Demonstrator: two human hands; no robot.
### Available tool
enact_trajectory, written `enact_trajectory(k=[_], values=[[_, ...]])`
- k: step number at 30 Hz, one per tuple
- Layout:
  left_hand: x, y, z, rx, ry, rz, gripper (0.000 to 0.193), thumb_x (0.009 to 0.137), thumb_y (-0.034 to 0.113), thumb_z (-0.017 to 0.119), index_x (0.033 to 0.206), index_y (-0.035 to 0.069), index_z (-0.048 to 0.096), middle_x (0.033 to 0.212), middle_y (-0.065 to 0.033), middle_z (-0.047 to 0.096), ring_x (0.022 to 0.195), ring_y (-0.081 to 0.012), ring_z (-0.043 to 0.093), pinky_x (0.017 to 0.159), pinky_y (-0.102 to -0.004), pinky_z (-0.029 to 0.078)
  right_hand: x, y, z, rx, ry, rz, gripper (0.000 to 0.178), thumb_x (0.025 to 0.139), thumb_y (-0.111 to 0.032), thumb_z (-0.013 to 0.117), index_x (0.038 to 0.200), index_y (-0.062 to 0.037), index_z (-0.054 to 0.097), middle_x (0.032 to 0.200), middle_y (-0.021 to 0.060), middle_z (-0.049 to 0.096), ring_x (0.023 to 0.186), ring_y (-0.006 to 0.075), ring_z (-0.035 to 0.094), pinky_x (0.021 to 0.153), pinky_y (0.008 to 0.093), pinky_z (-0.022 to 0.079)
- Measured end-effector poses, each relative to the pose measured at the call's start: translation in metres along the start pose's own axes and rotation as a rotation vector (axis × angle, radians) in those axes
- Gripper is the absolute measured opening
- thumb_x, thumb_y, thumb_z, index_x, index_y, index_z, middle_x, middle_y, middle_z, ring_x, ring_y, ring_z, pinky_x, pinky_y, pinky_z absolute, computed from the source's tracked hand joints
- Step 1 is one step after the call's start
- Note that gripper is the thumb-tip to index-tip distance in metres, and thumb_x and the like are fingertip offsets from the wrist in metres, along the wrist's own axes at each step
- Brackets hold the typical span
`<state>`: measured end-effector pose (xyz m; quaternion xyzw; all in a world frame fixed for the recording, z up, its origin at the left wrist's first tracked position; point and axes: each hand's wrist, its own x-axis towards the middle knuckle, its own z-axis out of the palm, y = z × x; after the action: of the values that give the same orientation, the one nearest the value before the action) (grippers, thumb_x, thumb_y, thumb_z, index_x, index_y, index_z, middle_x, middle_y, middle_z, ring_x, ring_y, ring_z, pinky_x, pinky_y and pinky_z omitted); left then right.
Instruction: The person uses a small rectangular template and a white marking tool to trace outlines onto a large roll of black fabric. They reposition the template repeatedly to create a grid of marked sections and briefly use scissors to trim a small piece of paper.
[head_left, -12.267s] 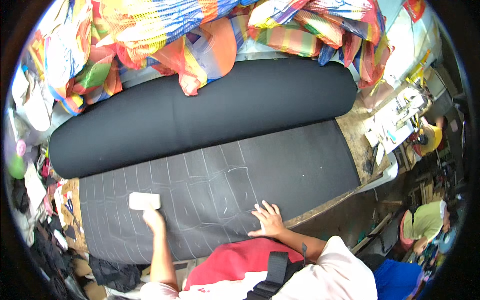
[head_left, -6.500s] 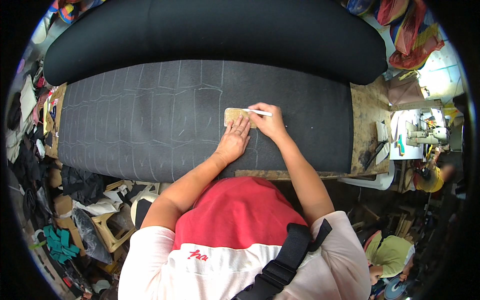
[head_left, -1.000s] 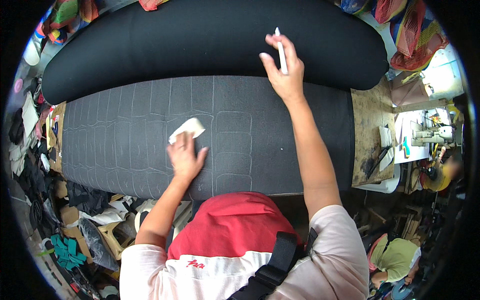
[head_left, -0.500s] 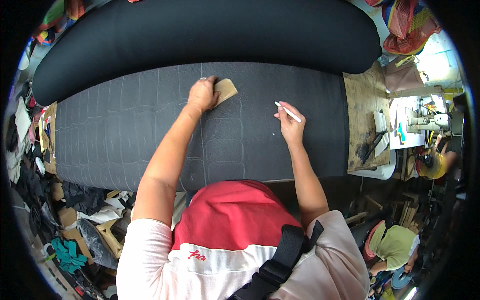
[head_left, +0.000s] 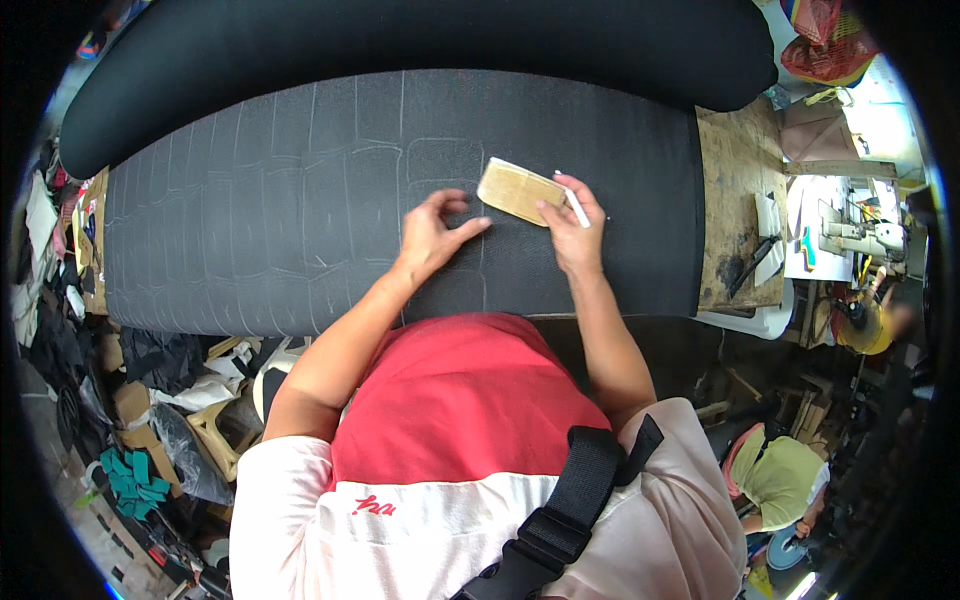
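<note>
Black cloth [head_left: 560, 270] lies spread over the table, with pale outlines drawn across its left and middle parts. In my right hand [head_left: 578, 235] is a tan, flat, pattern-like piece [head_left: 520, 192] with rounded corners, pinched at its right end. A white pen-like marker [head_left: 577, 207] also sits between the fingers of that hand. My left hand [head_left: 432, 235] holds nothing; its thumb and fingers are apart, left of the tan piece and just over the cloth.
A thick black fabric roll [head_left: 420, 40] spans the far side. At right, a bare wooden tabletop [head_left: 735, 170] adjoins a sewing machine [head_left: 860, 235]. Fabric scraps [head_left: 135, 480] and cardboard crowd the lower left. Another person [head_left: 780, 475] is at lower right.
The tan piece has gone from my left hand to my right, off the cloth's outlined area. My left hand has drawn nearer and opened. The whole view has shifted slightly.
</note>
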<state>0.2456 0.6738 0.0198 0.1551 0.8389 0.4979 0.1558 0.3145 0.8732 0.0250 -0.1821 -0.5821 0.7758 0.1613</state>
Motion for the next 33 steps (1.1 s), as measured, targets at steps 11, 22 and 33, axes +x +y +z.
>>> enact_trajectory(k=[11, 22, 33], values=[[-0.039, -0.061, -0.044, 0.613, 0.17, 0.198, 0.065, 0.07, 0.042, 0.075, 0.123, 0.01, 0.056, 0.138, -0.0093, 0.046, 0.134, -0.0277, 0.034, 0.108, -0.0589, 0.014, -0.071, 0.011, -0.061, -0.688, -0.198, -0.018, 0.037, 0.073, 0.0, 0.068, 0.109, -0.002, 0.058, 0.088, 0.0078, 0.065, 0.076, 0.0144, 0.065, 0.066, 0.026, 0.051], [-0.045, -0.034, -0.021, 0.383, -0.069, 0.486, 0.036, 0.065, 0.031, 0.08, 0.096, 0.018, 0.071, 0.132, -0.0146, 0.047, 0.133, -0.0372, 0.032, 0.105, -0.06, 0.023, -0.073, -0.014, -0.051, -1.031, -0.34, -0.183, 0.03, 0.067, -0.006, 0.072, 0.095, -0.0023, 0.062, 0.084, 0.0149, 0.059, 0.076, 0.0345, 0.06, 0.068, 0.0384, 0.05], [-0.056, -0.009, 0.013, 0.472, -0.407, 0.586, 0.042, 0.069, 0.046, 0.072, 0.109, 0.033, 0.068, 0.145, -0.0137, 0.03, 0.138, -0.0366, 0.019, 0.098, -0.073, 0.011, -0.078, -0.014, -0.047, -1.097, -0.358, -0.126, 0.032, 0.063, -0.007, 0.077, 0.093, -0.0043, 0.066, 0.083, 0.0114, 0.053, 0.074, 0.0272, 0.057, 0.068, 0.0357, 0.048]])
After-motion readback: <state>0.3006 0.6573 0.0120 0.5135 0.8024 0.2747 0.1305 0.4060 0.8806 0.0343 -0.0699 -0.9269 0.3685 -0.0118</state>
